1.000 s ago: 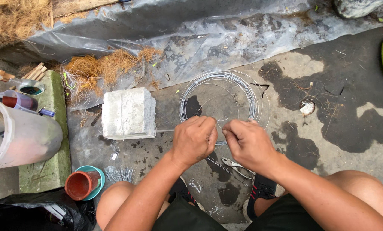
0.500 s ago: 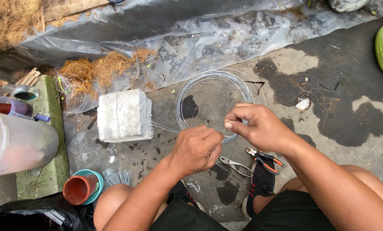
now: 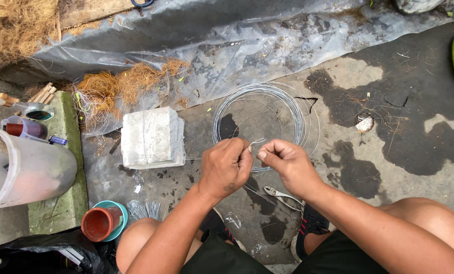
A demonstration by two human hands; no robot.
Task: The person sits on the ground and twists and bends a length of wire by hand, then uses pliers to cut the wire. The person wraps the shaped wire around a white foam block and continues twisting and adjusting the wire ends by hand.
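My left hand and my right hand meet close together over the wet concrete, both pinching a thin piece of silver wire between their fingertips. Just beyond them lies a round coil of silver wire flat on the ground. A pair of pliers rests on the ground under my right wrist. A white rectangular block sits to the left of my left hand, with a strand of wire running over it.
A bundle of cut wire pieces lies by my left knee, next to a small terracotta pot in a teal dish. A translucent plastic tub stands at left. Grey plastic sheeting and brown fibre lie behind.
My hands drew apart half a second ago, the right one lifting to the right, and have come back together on the wire. The view shifted slightly.
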